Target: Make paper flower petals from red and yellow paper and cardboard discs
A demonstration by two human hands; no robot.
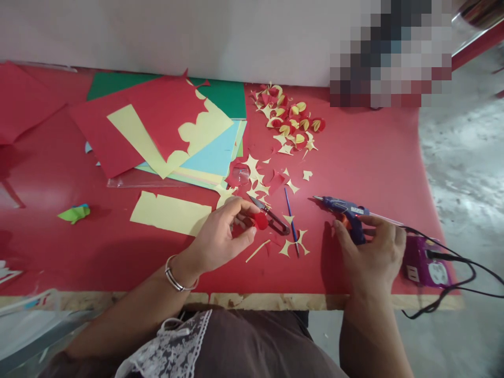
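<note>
Between the thumb and fingers of my left hand (222, 233) is a small red paper piece (260, 220) with a rounded edge. My right hand (372, 249) grips a blue glue gun (346, 210) by its handle, its nozzle pointing left and a clear glue stick jutting from its back. Thread snips (277, 221) lie on the red tabletop (366, 142) just beyond my left fingers. A thin blue stick (289, 207) rests between my two hands among cream paper offcuts (295, 244). Farther back sits a cluster of red and yellow paper shapes (295, 118).
Red, cream, blue and green paper sheets (157, 126) overlap at the back left. A cream strip (169, 212) lies by my left hand. At the right, a purple power socket (427, 262) has a black cord plugged in. A green paper piece (74, 213) lies left.
</note>
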